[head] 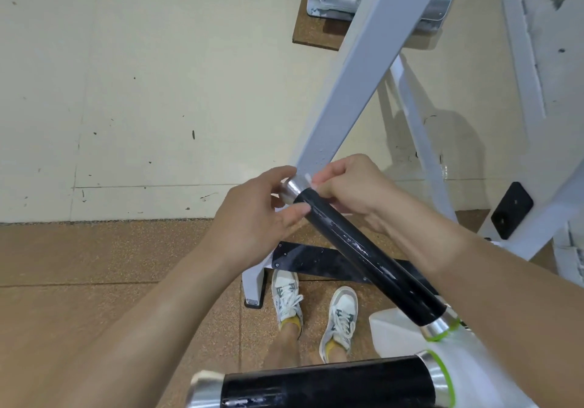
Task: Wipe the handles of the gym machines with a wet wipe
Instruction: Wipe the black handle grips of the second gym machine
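— Hands?
— Both up at the far end of the handle (pixel 363 249) – a black, glossy bar that slants down to the right from the white frame beam (pixel 357 85). The left hand (pixel 252 215) curls round that end, with the thumb lying on the black grip just below the silver end cap (pixel 292 189) and the fingers behind it. The right hand (pixel 350 186) pinches the wet wipe (pixel 308 177) against the cap.
— Wipe visible?
— Barely. A small white strip shows at the right fingertips. It probably wraps round the cap, but the hands hide most of it.
— Handle surface?
— Shiny, with streaky highlights along its length. The lower end has a silver collar with a green ring.
— Anything else?
— A second handle (pixel 316 388), black with silver ends, lies across the bottom edge, nearer the camera. The person's white sneakers (pixel 287 297) stand on the brown speckled floor (pixel 94 265) below the hands, beside a black base plate (pixel 316 260) of the machine.
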`<state>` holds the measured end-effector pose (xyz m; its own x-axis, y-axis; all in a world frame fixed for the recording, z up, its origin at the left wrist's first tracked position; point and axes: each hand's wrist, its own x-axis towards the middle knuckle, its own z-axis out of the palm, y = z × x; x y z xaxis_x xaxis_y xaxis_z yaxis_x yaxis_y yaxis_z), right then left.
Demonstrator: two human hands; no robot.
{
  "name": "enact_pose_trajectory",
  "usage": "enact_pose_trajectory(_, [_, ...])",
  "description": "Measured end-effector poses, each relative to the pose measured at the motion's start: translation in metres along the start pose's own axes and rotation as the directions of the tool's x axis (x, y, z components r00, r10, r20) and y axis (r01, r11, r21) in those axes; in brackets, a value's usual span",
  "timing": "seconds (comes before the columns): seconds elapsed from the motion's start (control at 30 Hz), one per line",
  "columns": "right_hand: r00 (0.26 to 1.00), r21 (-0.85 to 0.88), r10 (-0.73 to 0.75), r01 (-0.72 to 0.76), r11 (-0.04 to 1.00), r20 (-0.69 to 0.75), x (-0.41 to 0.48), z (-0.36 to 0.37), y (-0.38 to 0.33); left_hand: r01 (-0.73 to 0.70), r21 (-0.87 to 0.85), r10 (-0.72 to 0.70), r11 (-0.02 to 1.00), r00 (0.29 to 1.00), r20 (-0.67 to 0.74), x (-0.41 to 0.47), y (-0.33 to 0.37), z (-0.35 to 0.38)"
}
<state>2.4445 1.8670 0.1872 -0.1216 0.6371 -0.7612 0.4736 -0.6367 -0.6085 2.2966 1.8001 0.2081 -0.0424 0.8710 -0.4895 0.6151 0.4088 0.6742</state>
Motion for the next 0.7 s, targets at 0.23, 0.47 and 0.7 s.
enact_pose_trajectory(0.23, [0.995, 0.099, 0.024, -0.014, 0.995, -0.095, -0.006, 0.011, 0.001, 0.070, -0.249, -0.056, 0.966, 0.996, 0.063, 0.014, -0.007, -0.002])
enact_pose_trajectory(0.47, [0.878, -0.217, -0.433, 0.391, 0.894, -0.202, -0.028, 0.015, 0.003, 0.059, -0.411, 0.037, 0.910, 0.974, 0.222, 0.023, -0.004, -0.006])
enact_pose_trajectory(0.7, [0.746, -0.425, -0.664, 0.588, 0.688, -0.043, -0.036, 0.024, 0.006, -0.298, -0.036, 0.300, 0.954, 0.952, 0.067, 0.015, -0.017, -0.005])
